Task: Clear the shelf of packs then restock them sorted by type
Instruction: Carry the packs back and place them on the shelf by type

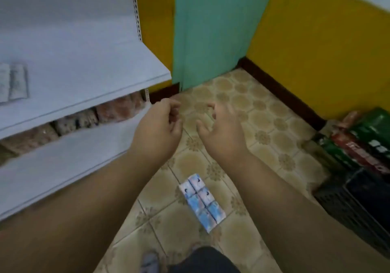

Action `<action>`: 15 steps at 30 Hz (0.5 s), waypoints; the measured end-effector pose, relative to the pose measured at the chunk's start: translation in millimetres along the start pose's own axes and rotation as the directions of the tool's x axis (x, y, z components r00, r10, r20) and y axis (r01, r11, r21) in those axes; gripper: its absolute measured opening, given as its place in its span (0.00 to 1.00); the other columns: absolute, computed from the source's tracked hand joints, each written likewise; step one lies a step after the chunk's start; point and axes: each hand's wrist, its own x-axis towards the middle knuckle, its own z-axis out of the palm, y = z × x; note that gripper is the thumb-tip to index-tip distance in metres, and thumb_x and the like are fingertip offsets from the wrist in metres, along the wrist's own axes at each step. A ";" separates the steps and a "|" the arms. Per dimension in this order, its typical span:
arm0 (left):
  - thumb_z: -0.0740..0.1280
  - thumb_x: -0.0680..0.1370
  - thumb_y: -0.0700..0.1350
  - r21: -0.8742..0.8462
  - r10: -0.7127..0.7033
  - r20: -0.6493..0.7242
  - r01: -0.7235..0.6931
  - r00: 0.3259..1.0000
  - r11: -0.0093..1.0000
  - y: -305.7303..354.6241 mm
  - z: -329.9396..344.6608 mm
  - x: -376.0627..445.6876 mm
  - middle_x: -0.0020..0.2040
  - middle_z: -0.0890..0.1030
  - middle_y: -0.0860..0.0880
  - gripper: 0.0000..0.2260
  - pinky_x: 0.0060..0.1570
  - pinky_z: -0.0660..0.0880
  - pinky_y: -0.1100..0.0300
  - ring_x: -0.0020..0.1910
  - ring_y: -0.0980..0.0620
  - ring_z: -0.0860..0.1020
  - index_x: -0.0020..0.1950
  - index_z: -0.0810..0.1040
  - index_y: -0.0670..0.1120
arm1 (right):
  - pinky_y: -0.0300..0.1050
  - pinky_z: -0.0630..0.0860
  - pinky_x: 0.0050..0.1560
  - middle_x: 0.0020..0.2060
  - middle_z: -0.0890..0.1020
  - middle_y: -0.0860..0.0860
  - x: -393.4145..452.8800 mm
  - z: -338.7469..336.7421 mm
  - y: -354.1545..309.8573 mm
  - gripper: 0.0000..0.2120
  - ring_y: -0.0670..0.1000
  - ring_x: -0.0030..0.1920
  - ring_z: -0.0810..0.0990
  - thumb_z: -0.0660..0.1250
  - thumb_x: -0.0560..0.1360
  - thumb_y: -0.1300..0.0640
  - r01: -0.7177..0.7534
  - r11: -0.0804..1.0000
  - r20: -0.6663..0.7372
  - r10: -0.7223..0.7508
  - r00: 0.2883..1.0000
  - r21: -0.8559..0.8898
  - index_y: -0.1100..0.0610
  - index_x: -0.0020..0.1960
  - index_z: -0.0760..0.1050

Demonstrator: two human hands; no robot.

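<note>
2 hands [160, 125] [221, 131] empty, fingers loosely curled, blue packs [202, 201] on floor well below them

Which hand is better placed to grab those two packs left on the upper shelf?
Probably the left hand. It holds nothing and hovers just off the white shelf, on the same side as the two packs. The right hand, also free, is farther out over the floor.

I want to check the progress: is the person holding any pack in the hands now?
No, the left hand and right hand hold nothing, while the blue packs lie on the floor.
</note>
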 end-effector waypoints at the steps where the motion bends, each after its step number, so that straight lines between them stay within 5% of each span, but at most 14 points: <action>1: 0.67 0.78 0.43 0.004 -0.026 0.024 0.026 0.999 1.000 -3.1 14.8 -13.8 0.51 0.78 0.53 0.13 0.49 0.73 0.62 0.48 0.56 0.76 0.62 0.74 0.49 | 0.42 0.72 0.56 0.58 0.72 0.51 -14.0 3.8 15.3 0.22 0.49 0.56 0.73 0.70 0.74 0.53 -0.030 1.000 0.044 0.030 0.999 0.001 0.54 0.67 0.71; 15: 0.66 0.77 0.40 0.010 -0.394 0.239 0.403 0.888 0.915 -77.7 255.6 -93.8 0.49 0.78 0.54 0.14 0.50 0.74 0.61 0.46 0.55 0.76 0.61 0.75 0.49 | 0.38 0.69 0.53 0.61 0.72 0.51 -90.9 90.7 239.1 0.22 0.51 0.58 0.75 0.70 0.74 0.55 -0.268 0.963 0.377 0.263 0.888 -0.040 0.52 0.67 0.71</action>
